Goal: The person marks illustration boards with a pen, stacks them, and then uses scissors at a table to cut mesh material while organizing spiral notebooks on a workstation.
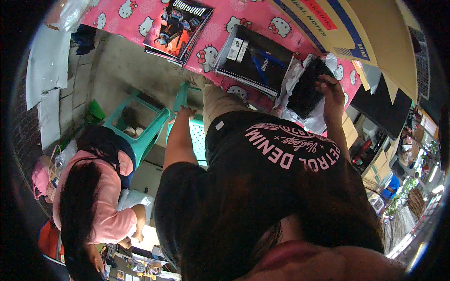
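Observation:
My left hand (185,112) hangs at my side with its fingers spread, holding nothing, above a green plastic stool (198,133). At the right, my right hand (331,89) is beside a bundle of black ridged strips that look like binding coils (307,89), its fingers loosely bent and apart at the bundle's edge. The bundle lies in a clear plastic wrapper (318,122) on the pink patterned tablecloth (206,42). Next to it is a stack of black-covered spiral notebooks (255,58). Farther left lie spiral notebooks with a colourful picture cover (180,28).
A large cardboard box (389,42) stands on the table's far right. Another green stool (140,117) is on my left. A person in a pink top (101,201) bends at the lower left. Shelves and boxes (375,168) crowd the right side.

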A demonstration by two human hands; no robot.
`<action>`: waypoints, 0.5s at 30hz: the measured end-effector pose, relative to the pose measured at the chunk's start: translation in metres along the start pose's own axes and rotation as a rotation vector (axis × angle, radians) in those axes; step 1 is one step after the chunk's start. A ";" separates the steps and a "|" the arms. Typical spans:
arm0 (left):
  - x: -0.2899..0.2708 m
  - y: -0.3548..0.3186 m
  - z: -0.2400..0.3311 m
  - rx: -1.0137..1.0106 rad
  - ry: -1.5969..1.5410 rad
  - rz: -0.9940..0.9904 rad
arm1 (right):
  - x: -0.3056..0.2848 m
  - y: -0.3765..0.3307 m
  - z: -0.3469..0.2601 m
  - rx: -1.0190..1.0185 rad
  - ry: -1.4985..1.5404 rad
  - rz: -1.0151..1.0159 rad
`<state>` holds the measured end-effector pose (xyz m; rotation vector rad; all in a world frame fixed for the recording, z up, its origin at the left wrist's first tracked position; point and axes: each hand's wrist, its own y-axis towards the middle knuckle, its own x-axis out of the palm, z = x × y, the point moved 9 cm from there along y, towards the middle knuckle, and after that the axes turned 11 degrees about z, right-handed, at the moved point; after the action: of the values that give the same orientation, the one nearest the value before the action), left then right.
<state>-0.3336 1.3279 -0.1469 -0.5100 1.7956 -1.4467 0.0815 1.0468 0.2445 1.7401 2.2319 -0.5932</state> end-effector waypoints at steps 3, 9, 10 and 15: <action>-0.006 0.006 0.006 0.024 0.053 -0.018 | 0.003 -0.003 -0.017 -0.036 0.021 -0.051; -0.055 0.023 0.000 0.035 0.099 0.155 | -0.002 -0.002 -0.006 -0.009 0.122 0.052; -0.067 0.027 -0.006 0.048 0.094 0.187 | 0.001 -0.004 -0.002 0.007 0.151 0.072; -0.177 0.042 -0.084 0.187 0.335 0.626 | 0.022 -0.025 0.031 0.005 0.156 0.152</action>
<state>-0.2801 1.5198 -0.1268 0.3896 1.8152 -1.2701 0.0504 1.0464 0.2115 1.9989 2.1715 -0.4444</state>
